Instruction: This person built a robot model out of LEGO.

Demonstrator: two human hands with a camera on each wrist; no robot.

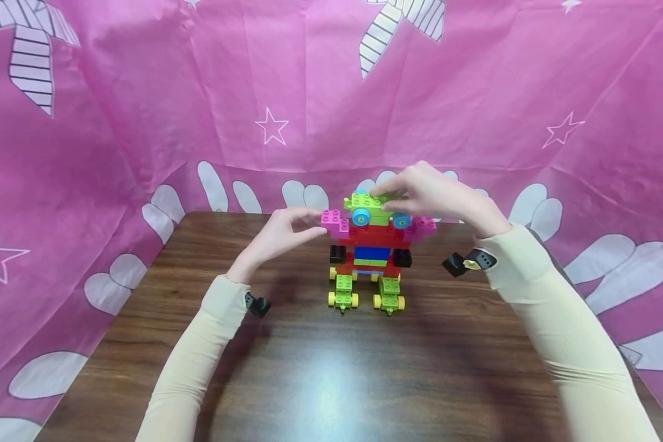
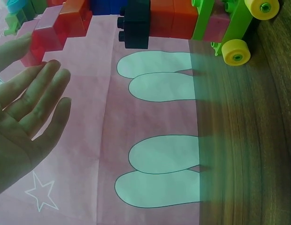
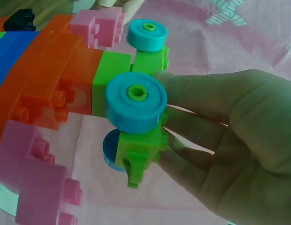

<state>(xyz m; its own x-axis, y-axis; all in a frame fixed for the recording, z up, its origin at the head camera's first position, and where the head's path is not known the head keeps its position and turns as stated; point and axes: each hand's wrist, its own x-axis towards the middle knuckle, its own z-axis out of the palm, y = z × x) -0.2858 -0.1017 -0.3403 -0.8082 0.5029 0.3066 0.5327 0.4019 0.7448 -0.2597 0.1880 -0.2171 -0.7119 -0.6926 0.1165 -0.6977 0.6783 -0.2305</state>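
Note:
A figure built of toy bricks stands upright on the table, with a red body (image 1: 371, 234), a blue brick (image 1: 372, 253) in its middle and green feet on yellow wheels (image 1: 331, 299). My right hand (image 1: 436, 193) pinches the lime-green wheeled base (image 1: 380, 215) with blue wheels that forms the top; in the right wrist view it sits against a green brick (image 3: 110, 77). On the figure's left side, my left hand (image 1: 284, 234) holds the outer pink brick (image 1: 330, 218) between thumb and fingers. Another pair of pink bricks (image 1: 421, 228) juts out on the right.
Black bricks (image 1: 338, 254) stick out at both sides of the body. The brown wooden table (image 1: 199, 350) runs back to a pink cloth (image 1: 331, 92) with stars and white shapes. Small black devices (image 1: 258, 306) hang at both wrists.

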